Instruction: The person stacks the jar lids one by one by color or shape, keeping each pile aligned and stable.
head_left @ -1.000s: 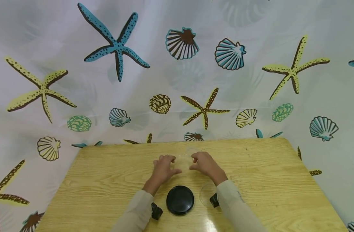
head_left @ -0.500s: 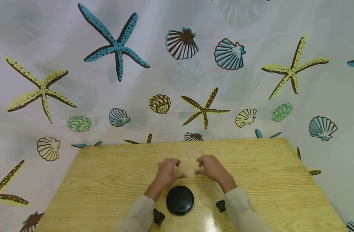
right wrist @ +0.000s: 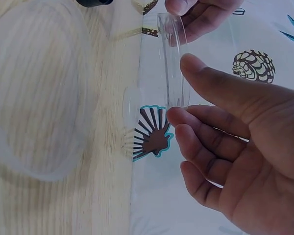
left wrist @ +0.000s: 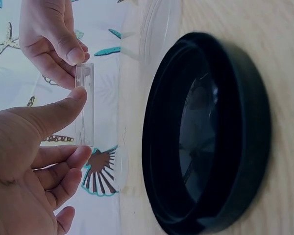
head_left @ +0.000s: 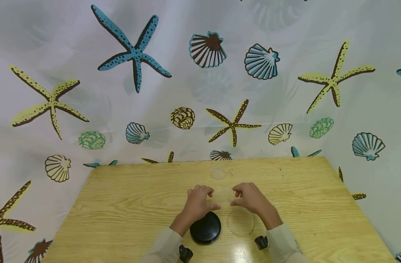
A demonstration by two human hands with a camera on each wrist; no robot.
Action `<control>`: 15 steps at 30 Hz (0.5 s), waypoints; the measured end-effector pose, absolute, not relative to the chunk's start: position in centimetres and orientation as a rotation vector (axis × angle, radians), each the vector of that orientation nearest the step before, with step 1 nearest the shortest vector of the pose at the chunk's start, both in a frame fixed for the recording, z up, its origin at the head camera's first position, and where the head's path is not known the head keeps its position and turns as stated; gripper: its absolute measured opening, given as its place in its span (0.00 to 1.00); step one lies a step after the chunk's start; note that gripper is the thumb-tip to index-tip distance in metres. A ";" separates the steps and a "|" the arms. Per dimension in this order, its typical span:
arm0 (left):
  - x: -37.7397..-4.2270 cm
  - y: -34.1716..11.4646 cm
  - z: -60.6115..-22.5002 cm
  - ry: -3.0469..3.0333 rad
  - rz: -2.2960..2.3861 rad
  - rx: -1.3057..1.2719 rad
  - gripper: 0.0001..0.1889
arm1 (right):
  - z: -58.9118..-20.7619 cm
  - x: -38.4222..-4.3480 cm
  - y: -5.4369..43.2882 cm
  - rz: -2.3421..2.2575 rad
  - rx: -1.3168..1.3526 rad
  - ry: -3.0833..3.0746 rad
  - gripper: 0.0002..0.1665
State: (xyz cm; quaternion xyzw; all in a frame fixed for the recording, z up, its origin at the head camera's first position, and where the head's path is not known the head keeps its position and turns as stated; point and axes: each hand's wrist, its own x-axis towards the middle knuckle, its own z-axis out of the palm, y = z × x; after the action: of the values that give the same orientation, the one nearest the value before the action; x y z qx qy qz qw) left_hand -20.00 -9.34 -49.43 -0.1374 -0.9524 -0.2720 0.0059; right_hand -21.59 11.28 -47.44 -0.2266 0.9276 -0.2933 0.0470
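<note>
Between my two hands is a clear petri dish, seen nearly edge-on in the left wrist view as a thin see-through band. My left hand pinches its left edge with thumb and fingertips. On the opposite edge, my right hand has its thumb on one face and fingers on the other. The dish is held above the table, tilted up in both wrist views. Just below my left hand lies a black round dish with a raised rim and a glossy middle. A larger clear round dish lies beside it.
A small clear disc lies near the back edge of the wooden table. Behind the table hangs a white cloth printed with starfish and shells. Small black wrist devices sit by both sleeves.
Both hands have moved together toward me and to the right, carrying the clear petri dish. The small disc at the back and the large clear dish now show more fully.
</note>
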 end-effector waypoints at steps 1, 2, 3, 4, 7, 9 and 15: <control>-19.9 -9.3 -49.5 -2.979 -0.846 -0.442 0.27 | -47.5 -21.5 11.4 -0.903 -0.687 2.827 0.12; -19.8 -9.2 -49.6 -2.979 -0.843 -0.454 0.27 | -47.6 -21.3 11.6 -0.907 -0.678 2.825 0.13; -19.7 -9.1 -49.6 -2.979 -0.843 -0.464 0.27 | -47.7 -21.2 11.7 -0.912 -0.664 2.823 0.13; -19.6 -9.0 -49.7 -2.979 -0.847 -0.470 0.27 | -47.8 -21.0 11.9 -0.914 -0.653 2.824 0.14; -19.3 -8.8 -49.8 -2.982 -0.851 -0.489 0.26 | -48.0 -20.6 12.2 -0.932 -0.622 2.807 0.20; -19.1 -8.6 -50.0 -2.995 -0.850 -0.494 0.26 | -48.1 -20.2 12.5 -0.954 -0.608 2.796 0.25; -18.6 -7.8 -50.5 -3.006 -0.834 -0.550 0.25 | -48.3 -19.2 13.4 -0.977 -0.567 2.778 0.27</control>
State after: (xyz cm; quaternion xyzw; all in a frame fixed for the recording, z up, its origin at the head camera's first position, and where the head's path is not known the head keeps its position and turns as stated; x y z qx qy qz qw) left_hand -18.62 -7.81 -50.51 -0.1736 -0.9489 -0.2632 -0.0131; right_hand -19.22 13.45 -48.26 -0.1887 0.9239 -0.3250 0.0712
